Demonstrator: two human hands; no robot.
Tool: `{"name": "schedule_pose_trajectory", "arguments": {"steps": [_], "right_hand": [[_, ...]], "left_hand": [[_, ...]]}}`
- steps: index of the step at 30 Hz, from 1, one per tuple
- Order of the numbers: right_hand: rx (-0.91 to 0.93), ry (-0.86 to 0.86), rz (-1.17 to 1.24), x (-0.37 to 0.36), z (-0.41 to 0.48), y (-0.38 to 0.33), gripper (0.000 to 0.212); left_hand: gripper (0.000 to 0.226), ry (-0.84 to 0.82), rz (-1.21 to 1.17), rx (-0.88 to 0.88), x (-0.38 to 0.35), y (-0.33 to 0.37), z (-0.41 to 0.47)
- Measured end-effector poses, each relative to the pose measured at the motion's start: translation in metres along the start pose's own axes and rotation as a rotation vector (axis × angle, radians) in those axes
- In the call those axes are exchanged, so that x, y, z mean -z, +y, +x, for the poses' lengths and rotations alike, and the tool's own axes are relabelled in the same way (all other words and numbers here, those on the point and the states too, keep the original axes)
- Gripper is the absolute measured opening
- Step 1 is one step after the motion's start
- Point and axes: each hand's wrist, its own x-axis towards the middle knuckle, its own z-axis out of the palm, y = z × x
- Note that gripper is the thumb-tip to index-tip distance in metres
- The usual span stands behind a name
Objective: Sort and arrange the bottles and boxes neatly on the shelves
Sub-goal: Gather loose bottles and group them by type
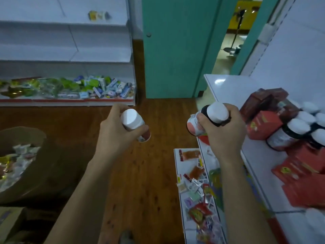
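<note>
My left hand [114, 131] grips a white-capped bottle [131, 120] with a red and white label, held over the wooden floor. My right hand [223, 131] holds two bottles: a dark one with a white cap [217, 111] and a second, red-labelled bottle [192, 125] under it. To the right, a white shelf [260, 155] carries several white-capped bottles [299, 125] and red boxes [262, 125], some lying flat [299, 175]. My right hand is just left of that pile, my left hand well apart from it.
A lower shelf [179, 173] at the right holds scattered sachets and packets. A white shelf unit [70, 101] at the left back has a heap of small boxes. A brown bag [40, 164] of packets stands at the left. A teal door [175, 50] is ahead.
</note>
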Motion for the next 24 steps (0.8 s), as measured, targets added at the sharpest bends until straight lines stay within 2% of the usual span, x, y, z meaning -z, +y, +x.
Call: {"name": "schedule_pose_trajectory", "arguments": {"steps": [3, 7, 9, 12, 18, 21, 24], "right_hand": [[-0.037, 0.041, -0.032, 0.004, 0.034, 0.021, 0.051], [-0.084, 0.057, -0.067, -0.005, 0.078, 0.045, 0.051], [-0.093, 0.074, -0.079, -0.015, 0.105, 0.054, 0.051], [-0.089, 0.129, -0.115, -0.03, 0.155, 0.063, 0.052], [-0.206, 0.226, -0.318, -0.022, 0.262, 0.063, 0.051], [-0.291, 0.21, -0.568, 0.002, 0.303, 0.065, 0.048], [-0.474, 0.088, -0.856, 0.031, 0.334, 0.076, 0.045]], "left_hand": [[0.073, 0.011, -0.172, 0.046, -0.047, 0.009, 0.049], [0.052, 0.0, -0.498, 0.077, -0.112, 0.02, 0.121], [0.055, -0.049, -0.566, 0.067, -0.147, 0.027, 0.16], [0.059, -0.187, -0.615, 0.009, -0.201, 0.04, 0.226], [0.046, -0.502, -0.598, -0.174, -0.297, 0.085, 0.346], [0.052, -0.697, -0.593, -0.237, -0.351, 0.109, 0.376], [0.06, -0.892, -0.6, -0.284, -0.408, 0.135, 0.374]]}}
